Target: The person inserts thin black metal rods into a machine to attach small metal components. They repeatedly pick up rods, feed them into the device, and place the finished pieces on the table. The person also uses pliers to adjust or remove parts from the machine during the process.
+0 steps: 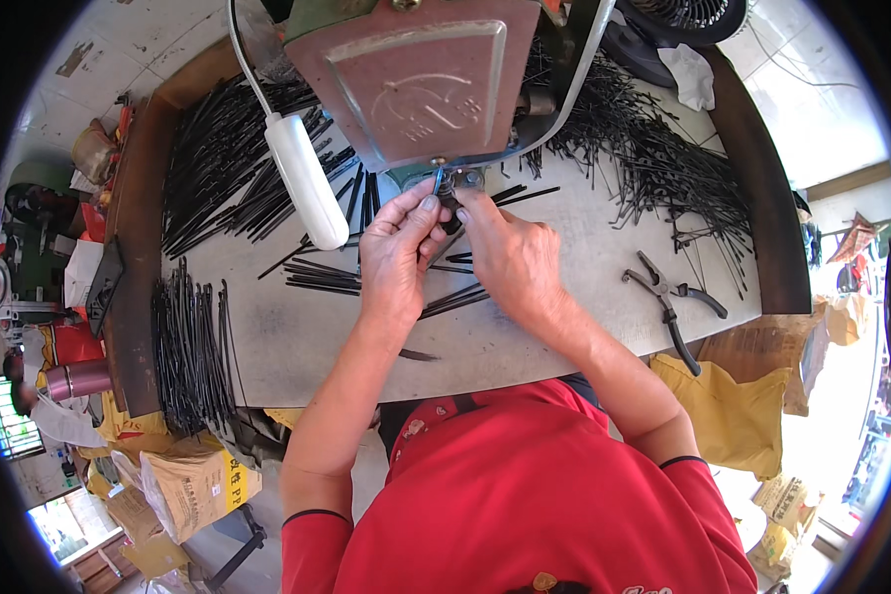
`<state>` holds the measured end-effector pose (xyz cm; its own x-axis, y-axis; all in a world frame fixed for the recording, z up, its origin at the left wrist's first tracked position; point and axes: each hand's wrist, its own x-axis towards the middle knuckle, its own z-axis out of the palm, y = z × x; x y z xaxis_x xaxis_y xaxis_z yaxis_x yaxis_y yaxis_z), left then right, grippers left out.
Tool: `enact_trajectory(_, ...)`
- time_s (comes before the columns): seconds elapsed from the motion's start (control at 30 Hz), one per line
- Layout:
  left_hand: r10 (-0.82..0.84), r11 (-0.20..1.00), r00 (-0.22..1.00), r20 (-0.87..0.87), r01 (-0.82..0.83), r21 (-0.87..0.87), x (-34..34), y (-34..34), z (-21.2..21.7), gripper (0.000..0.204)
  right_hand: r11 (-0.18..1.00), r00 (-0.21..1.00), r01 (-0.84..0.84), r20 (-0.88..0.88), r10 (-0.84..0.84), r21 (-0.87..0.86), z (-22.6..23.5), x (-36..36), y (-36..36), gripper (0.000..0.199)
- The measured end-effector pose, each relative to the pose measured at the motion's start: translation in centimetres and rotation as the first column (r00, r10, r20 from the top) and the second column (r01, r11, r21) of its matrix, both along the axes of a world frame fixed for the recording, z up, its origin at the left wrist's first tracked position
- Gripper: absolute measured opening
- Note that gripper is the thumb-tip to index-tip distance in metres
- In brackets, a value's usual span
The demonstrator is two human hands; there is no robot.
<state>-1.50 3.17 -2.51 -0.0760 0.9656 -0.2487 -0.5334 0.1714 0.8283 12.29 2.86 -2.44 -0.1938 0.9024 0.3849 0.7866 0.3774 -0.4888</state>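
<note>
Both hands meet under the head of a reddish-brown and green machine [416, 84], at its small metal working part [457, 181]. My left hand [396, 247] is closed, thumb against the fingers, beside a small blue piece [439, 179]; what it pinches is too small to make out. Close on the right, my right hand [513, 252] has its fingers curled and its index finger and thumb at the metal part. Whatever lies between them is hidden. Short black rods [324, 277] lie on the pale worktable [297, 346] around and below my hands.
Long black rods [233, 178] are heaped at the left, with another bundle [188, 346] at the near left edge. Thin black pieces with bent ends [678, 188] pile up at the right. Pliers [668, 297] lie open near the right edge. A white lamp [307, 183] hangs left of the machine.
</note>
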Motion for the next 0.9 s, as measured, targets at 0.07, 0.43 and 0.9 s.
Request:
enact_trajectory(0.07,0.001,1.0,0.999,0.038,-0.001,0.001,0.1,-0.1,0.0,0.027,1.0,1.0,0.004,-0.019,-0.003,0.014,-0.2,0.0,0.0,0.025)
enact_trajectory(0.43,0.007,1.0,0.997,-0.079,-0.006,0.01,0.0,0.3,0.3,0.023,0.999,0.995,0.006,-0.098,-0.009,-0.036,-0.5,-0.2,0.3,0.017)
enact_trajectory(0.9,0.068,0.963,0.634,-0.77,0.158,0.216,-1.9,1.4,1.0,0.018,0.947,0.917,-0.171,-0.396,0.051,-0.273,1.5,0.9,1.5,0.014)
